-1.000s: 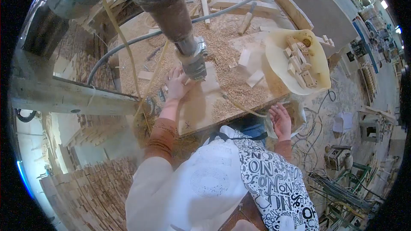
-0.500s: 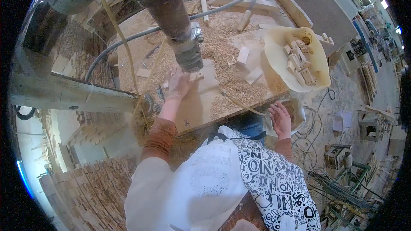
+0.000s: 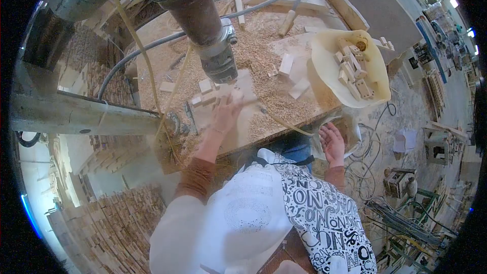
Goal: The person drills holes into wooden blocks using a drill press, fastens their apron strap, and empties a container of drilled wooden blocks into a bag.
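Observation:
My left hand (image 3: 228,113) reaches over the board on the workbench (image 3: 237,136), just below the machine's spindle head (image 3: 219,66). Motion smears its fingers, so I cannot make out whether anything is in them. Beside it, to the left, lie small pale wooden blocks (image 3: 206,86). My right hand (image 3: 332,141) hangs off the bench's front edge, palm turned up and fingers loosely bent apart, holding nothing. Near it are a thin yellowish hose (image 3: 286,124) and a large cream-coloured bowl-like container (image 3: 324,73) of drilled wooden pieces (image 3: 350,68).
Wood shavings (image 3: 258,48) cover much of the bench. Loose blocks (image 3: 286,64) and a wooden-handled tool (image 3: 289,19) lie on it. A grey hose (image 3: 152,44) crosses the machine, and a thick metal bar (image 3: 86,114) stands at left. Cables (image 3: 373,147) trail over the floor at right.
My left hand has moved right across the board under the spindle, away from the small blocks, which now show more. My right hand has hardly moved.

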